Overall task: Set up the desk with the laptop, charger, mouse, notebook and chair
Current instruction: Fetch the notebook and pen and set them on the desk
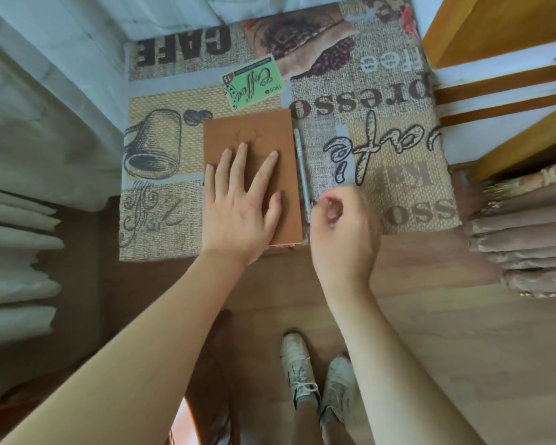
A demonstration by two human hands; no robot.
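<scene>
A brown notebook (257, 133) lies flat on the desk (398, 175), which wears a coffee-print cloth. My left hand (238, 203) rests palm down on the notebook's cover, fingers spread. A white pen (302, 165) lies on the cloth along the notebook's right edge. My right hand (341, 232) hovers at the pen's near end with its fingers curled; I cannot tell whether it touches the pen. No laptop, charger or mouse is in view.
Pale curtains (29, 139) hang at the left. A wooden shelf unit (511, 43) stands at the right, with brown folded curtain fabric (527, 239) below it. My white shoes (315, 380) stand on the wooden floor, next to a dark chair part (212, 380).
</scene>
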